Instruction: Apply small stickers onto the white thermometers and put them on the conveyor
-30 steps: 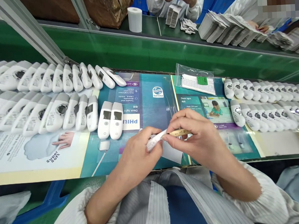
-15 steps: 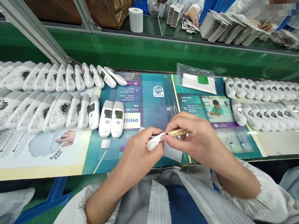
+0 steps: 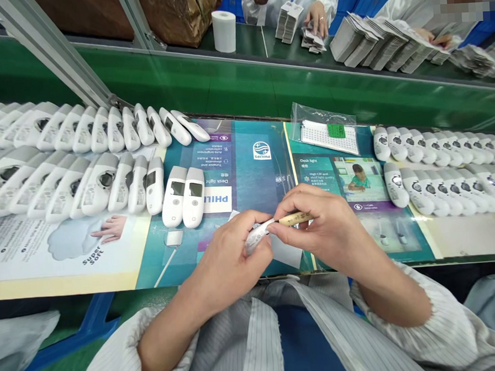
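Note:
Held in my left hand is a small white handheld thermometer, tilted, its lower part and screen mostly covered by my fingers. My right hand pinches a thin bamboo-handled tool with dark writing on it. The tool's dark tip meets the upper end of the thermometer, where my fingertips almost touch; the exact contact is hidden. Under my hands lies a pale sheet of paper. Two more thermometers with dark screens lie face up to the left of my left hand.
Rows of similar thermometers stand at the left and right. A clear bag with a dotted label sheet lies behind my hands. Beyond the green ledge, co-workers handle stacks of folded papers beside a white roll.
My hands and the tool have barely moved; the thermometer is turned slightly. Fingers at the far left edge are gone. Across the ledge, a co-worker's hand has shifted over the papers.

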Demonstrator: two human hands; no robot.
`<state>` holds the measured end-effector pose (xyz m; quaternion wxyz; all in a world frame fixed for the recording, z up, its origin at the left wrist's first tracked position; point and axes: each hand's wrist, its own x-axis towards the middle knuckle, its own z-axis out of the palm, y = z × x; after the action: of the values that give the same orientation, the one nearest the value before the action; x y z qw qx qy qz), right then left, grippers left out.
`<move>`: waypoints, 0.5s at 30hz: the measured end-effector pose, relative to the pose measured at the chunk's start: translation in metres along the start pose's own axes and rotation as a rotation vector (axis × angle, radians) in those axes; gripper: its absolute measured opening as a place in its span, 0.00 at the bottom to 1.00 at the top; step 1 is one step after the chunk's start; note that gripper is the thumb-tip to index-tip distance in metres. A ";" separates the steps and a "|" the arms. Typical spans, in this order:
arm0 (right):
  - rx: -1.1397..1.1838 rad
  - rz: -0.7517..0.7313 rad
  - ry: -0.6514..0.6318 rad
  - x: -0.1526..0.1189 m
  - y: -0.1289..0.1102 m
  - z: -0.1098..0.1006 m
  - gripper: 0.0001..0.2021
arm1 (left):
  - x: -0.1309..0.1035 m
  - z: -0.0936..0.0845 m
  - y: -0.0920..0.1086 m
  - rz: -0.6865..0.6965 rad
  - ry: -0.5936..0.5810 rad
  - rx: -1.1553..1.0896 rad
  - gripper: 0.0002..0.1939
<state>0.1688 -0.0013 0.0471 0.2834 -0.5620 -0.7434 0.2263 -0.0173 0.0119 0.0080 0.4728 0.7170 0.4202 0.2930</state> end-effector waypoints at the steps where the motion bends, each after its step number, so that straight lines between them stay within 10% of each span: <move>1: 0.001 -0.001 0.000 0.000 0.000 0.000 0.04 | 0.000 0.000 0.000 0.007 -0.006 -0.008 0.12; 10: -0.045 -0.081 0.025 0.000 0.000 -0.003 0.01 | 0.002 0.001 -0.002 -0.014 0.039 -0.170 0.11; 15: -0.102 -0.087 0.241 -0.002 0.007 -0.022 0.11 | 0.002 -0.002 -0.003 -0.087 0.070 -0.343 0.10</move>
<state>0.1886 -0.0014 0.0583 0.3515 -0.5658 -0.7382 0.1065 -0.0184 0.0152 0.0062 0.5854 0.5964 0.4108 0.3645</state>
